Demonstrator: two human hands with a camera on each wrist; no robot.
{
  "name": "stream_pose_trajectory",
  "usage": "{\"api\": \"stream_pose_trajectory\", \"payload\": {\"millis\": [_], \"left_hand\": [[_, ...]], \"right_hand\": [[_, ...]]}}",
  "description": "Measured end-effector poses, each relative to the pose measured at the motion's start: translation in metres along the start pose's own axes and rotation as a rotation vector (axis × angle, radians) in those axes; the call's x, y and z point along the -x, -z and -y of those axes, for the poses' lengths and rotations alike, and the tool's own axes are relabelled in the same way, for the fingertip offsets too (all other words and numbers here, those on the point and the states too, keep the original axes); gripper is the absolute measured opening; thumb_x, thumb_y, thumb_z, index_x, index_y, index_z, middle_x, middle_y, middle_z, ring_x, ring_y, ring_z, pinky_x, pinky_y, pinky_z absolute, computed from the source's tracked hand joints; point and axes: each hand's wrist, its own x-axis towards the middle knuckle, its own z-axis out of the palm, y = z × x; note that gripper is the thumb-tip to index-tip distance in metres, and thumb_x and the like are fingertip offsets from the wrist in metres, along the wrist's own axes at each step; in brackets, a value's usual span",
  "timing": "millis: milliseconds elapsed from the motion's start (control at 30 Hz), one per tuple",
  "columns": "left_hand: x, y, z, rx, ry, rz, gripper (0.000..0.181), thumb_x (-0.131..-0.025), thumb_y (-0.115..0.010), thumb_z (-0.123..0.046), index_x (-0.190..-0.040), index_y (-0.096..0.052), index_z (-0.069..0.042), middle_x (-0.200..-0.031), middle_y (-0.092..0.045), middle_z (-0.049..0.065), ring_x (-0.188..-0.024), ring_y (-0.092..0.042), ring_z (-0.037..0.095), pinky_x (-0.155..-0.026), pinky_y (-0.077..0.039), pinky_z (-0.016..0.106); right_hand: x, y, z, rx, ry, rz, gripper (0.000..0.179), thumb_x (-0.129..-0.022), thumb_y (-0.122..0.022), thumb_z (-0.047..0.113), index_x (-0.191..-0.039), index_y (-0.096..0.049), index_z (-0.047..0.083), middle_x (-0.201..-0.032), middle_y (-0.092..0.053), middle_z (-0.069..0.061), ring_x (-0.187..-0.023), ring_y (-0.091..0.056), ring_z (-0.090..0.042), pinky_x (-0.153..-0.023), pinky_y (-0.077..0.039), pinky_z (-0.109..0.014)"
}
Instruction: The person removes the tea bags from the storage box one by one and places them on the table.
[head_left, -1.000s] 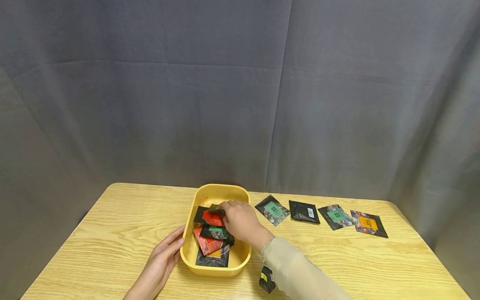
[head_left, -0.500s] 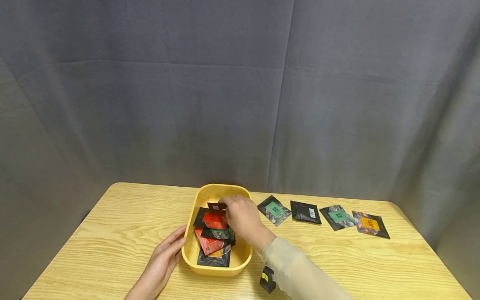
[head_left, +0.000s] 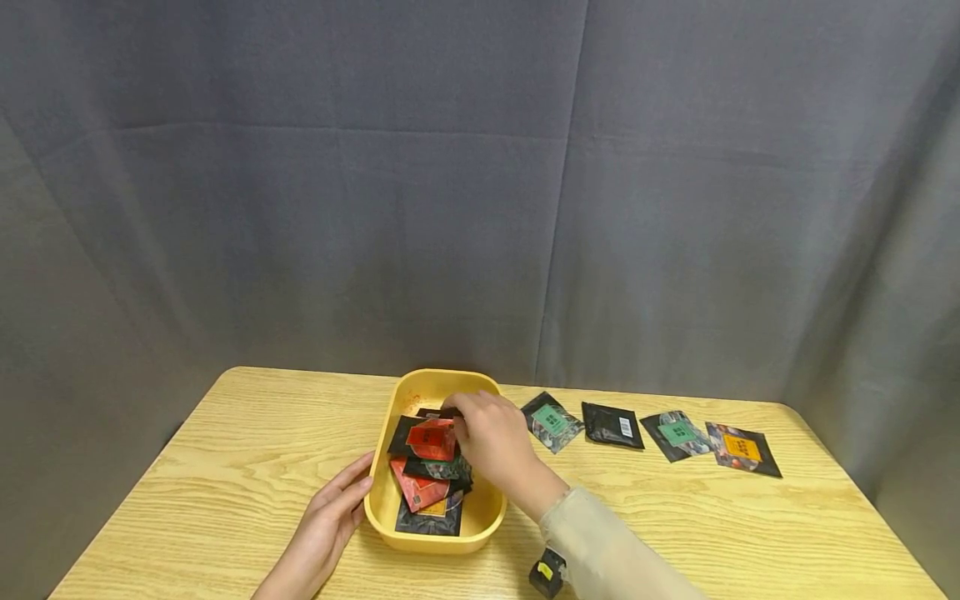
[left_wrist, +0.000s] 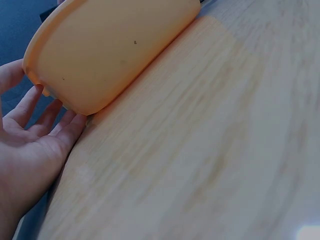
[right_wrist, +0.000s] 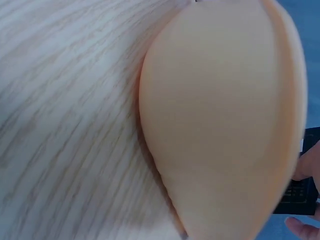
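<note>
A yellow plastic bin [head_left: 435, 546] holds a loose pile of flat sachets. On top shows a red-labelled sachet [head_left: 431, 439], with a green-labelled sachet [head_left: 442, 470], a red sachet [head_left: 417, 490] and a black sachet with an orange label [head_left: 427, 523] below it. My left hand [head_left: 326, 518] rests its extended fingers against the bin's left side, also seen in the left wrist view. My right hand [head_left: 495, 442] reaches over the right rim and pinches a black sachet [right_wrist: 297, 200] between thumb and fingers. In the head view this sachet is mostly hidden behind the fingers.
Right of the bin, a row of separate sachets lies on the wooden table [head_left: 225, 467]: green-labelled [head_left: 552, 421], plain black with a barcode [head_left: 611, 425], green-labelled [head_left: 677, 433], and orange-labelled [head_left: 742, 450]. A small black device [head_left: 547, 575] shows under the right sleeve. Grey curtain [head_left: 450, 208] hangs behind.
My right hand has drawn slightly right and toward me, pinching the black sachet; its barcode side showed half a second ago. The red-labelled sachet is more exposed. My left hand stays put.
</note>
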Motion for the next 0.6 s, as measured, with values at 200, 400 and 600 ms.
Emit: {"api": "stream_pose_trajectory", "payload": {"millis": [200,400,600], "left_hand": [[0.0,0.001,0.0,-0.004,-0.011,-0.001,0.058,-0.102,-0.052,-0.014,-0.152,-0.029,0.006,-0.155,-0.03,0.024,-0.126,-0.049,0.012,-0.099,-0.044,0.021],[0.0,0.001,-0.001,-0.014,-0.004,-0.012,0.058,-0.102,-0.052,-0.015,-0.152,-0.031,0.005,-0.155,-0.031,0.023,-0.126,-0.05,0.012,-0.098,-0.045,0.021],[0.001,0.0,0.0,-0.016,-0.01,-0.008,0.058,-0.101,-0.052,-0.015,-0.152,-0.031,0.006,-0.155,-0.031,0.024,-0.126,-0.049,0.014,-0.097,-0.046,0.021]], "right_hand": [[0.006,0.015,0.002,-0.024,0.006,-0.027,0.022,-0.084,-0.072,0.003,-0.101,-0.069,0.017,-0.089,-0.071,0.004,-0.079,-0.064,-0.015,-0.066,-0.052,-0.032],[0.015,0.027,0.0,-0.031,0.01,-0.074,0.023,-0.082,-0.075,0.002,-0.099,-0.07,0.016,-0.089,-0.071,0.005,-0.08,-0.065,-0.014,-0.072,-0.054,-0.033],[0.03,0.039,-0.011,-0.05,-0.008,-0.126,0.025,-0.081,-0.077,0.001,-0.098,-0.07,0.017,-0.089,-0.071,0.006,-0.081,-0.065,-0.013,-0.07,-0.054,-0.033]]}}
